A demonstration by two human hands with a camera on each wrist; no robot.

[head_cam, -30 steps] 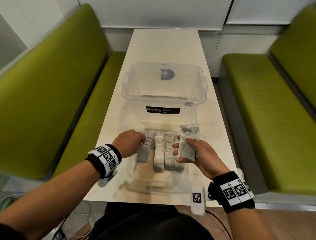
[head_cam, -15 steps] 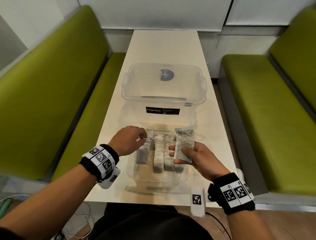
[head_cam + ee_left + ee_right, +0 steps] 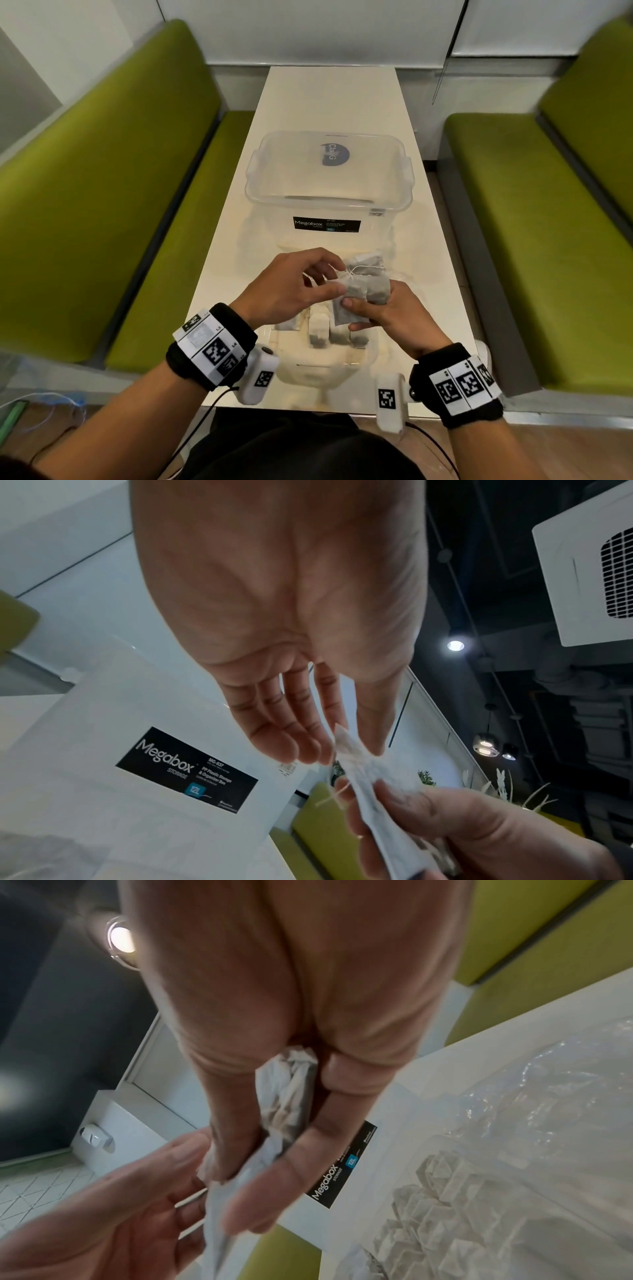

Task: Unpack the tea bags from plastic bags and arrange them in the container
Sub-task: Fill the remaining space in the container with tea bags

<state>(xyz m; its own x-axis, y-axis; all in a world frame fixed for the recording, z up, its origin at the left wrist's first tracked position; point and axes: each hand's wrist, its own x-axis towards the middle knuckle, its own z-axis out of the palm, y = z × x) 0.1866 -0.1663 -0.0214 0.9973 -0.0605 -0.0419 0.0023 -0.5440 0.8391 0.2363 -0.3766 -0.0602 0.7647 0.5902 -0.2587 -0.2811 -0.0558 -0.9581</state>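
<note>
My right hand (image 3: 356,313) grips a small bundle of grey tea bags (image 3: 364,294) with white strings, held above the small clear container (image 3: 363,359). The left hand (image 3: 337,279) pinches the bundle's top left corner between thumb and forefinger. The left wrist view shows that pinch on the white corner (image 3: 344,741) by the left hand (image 3: 349,748). From the right wrist, the right hand (image 3: 246,1164) clamps the bundle (image 3: 287,1096) between thumb and fingers. Rows of tea bags (image 3: 318,329) stand inside the small container, partly hidden by my hands.
A large clear Megabox storage box (image 3: 329,192) stands just beyond the hands on the narrow white table (image 3: 329,96). Crinkled clear plastic (image 3: 548,1096) lies to the right of the small container. Green benches (image 3: 102,205) flank the table.
The left hand left the tea bag row in the small container and moved right to pinch the bundle. The right hand brought the bundle slightly left, over the container.
</note>
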